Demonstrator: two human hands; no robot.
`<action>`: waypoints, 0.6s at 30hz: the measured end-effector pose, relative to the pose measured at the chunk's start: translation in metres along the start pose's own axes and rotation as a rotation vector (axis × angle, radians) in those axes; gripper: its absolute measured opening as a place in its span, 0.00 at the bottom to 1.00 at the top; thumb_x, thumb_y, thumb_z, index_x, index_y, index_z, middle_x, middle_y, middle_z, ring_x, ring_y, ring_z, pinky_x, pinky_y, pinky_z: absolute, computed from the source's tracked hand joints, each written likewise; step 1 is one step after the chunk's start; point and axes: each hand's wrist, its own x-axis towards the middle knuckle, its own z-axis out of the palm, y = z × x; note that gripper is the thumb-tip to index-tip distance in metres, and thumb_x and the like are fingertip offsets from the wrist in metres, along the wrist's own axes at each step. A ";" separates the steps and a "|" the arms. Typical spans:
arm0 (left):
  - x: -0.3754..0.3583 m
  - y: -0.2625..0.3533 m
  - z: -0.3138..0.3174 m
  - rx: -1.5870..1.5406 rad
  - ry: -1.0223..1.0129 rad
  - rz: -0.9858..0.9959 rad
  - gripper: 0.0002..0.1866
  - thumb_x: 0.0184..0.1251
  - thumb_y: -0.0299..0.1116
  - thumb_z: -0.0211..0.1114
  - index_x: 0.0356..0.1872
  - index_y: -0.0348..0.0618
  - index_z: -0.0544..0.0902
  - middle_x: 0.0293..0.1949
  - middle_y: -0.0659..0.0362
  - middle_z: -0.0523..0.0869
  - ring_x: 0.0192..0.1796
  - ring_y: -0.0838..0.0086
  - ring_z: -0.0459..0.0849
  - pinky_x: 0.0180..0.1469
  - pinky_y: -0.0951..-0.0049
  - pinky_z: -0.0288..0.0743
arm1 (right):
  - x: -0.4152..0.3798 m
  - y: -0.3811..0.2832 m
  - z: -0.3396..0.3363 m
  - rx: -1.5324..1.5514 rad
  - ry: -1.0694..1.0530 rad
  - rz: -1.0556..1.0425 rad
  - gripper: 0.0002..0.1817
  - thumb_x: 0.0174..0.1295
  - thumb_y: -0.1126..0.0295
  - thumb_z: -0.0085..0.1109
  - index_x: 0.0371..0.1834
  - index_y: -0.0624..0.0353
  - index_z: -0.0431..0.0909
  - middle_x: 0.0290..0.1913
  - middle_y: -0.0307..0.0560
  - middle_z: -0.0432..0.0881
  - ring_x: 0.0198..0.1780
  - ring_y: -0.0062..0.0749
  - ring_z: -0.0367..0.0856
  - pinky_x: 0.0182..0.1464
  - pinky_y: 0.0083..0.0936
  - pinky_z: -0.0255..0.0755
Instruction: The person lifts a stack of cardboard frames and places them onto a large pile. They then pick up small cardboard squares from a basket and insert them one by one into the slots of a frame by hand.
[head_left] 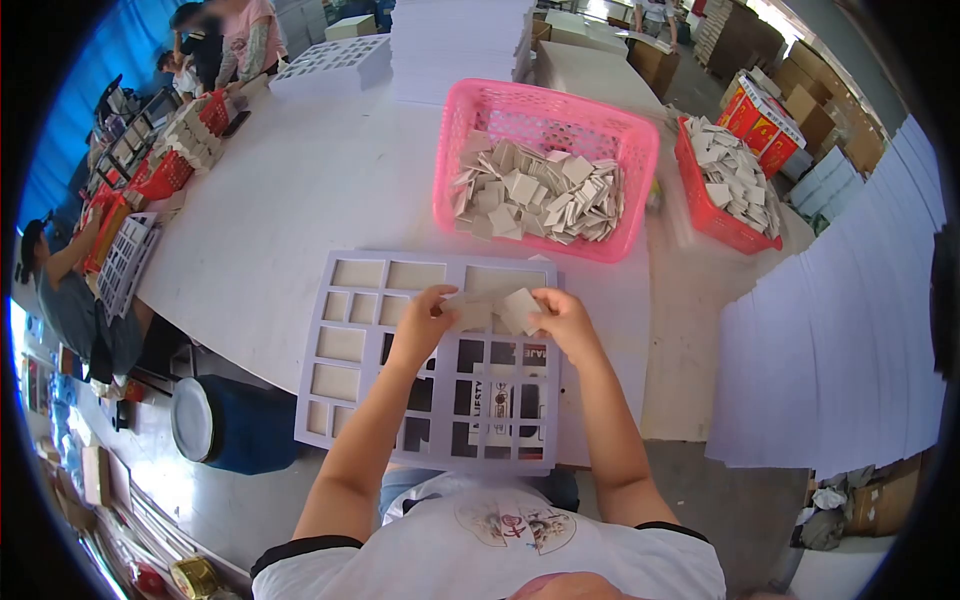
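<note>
A white frame board (311, 385) with rectangular openings lies on the table in front of me. Grey card pieces (341, 343) fill openings on its left and top; those at the lower middle and right show dark and printed matter beneath. Above its upper middle, my left hand (428, 318) pinches a grey card piece (471, 312). My right hand (563, 322), just to the right, grips another small grey card (521, 311), held tilted. Beyond the board stands a pink basket (546, 100) holding many loose grey cards (522, 187).
A red basket (735, 235) of cards stands right of the pink one. Stacked white sheets (830, 330) rise at the right, another stack (460, 45) at the back. A blue barrel (245, 425) stands left below the table. People (75, 290) are at the left and back left.
</note>
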 end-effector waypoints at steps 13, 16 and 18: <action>-0.026 0.016 -0.004 0.078 0.148 0.075 0.10 0.61 0.24 0.66 0.44 0.37 0.82 0.31 0.52 0.85 0.31 0.68 0.82 0.37 0.69 0.75 | -0.001 0.008 0.003 -0.807 0.208 -0.487 0.18 0.52 0.78 0.64 0.49 0.57 0.80 0.45 0.50 0.79 0.52 0.46 0.77 0.51 0.35 0.72; -0.031 0.011 -0.008 0.041 -0.091 0.079 0.08 0.62 0.24 0.63 0.42 0.36 0.82 0.27 0.54 0.84 0.30 0.70 0.81 0.37 0.71 0.74 | -0.011 -0.005 0.008 -0.587 0.222 -0.353 0.13 0.54 0.80 0.62 0.43 0.59 0.80 0.38 0.48 0.81 0.42 0.41 0.80 0.44 0.32 0.73; -0.034 0.016 -0.003 0.071 -0.150 0.062 0.07 0.63 0.23 0.62 0.41 0.35 0.82 0.25 0.55 0.83 0.29 0.72 0.80 0.36 0.71 0.74 | -0.010 -0.005 0.011 -0.424 0.219 -0.301 0.09 0.56 0.80 0.61 0.41 0.60 0.80 0.33 0.46 0.82 0.36 0.36 0.81 0.40 0.29 0.74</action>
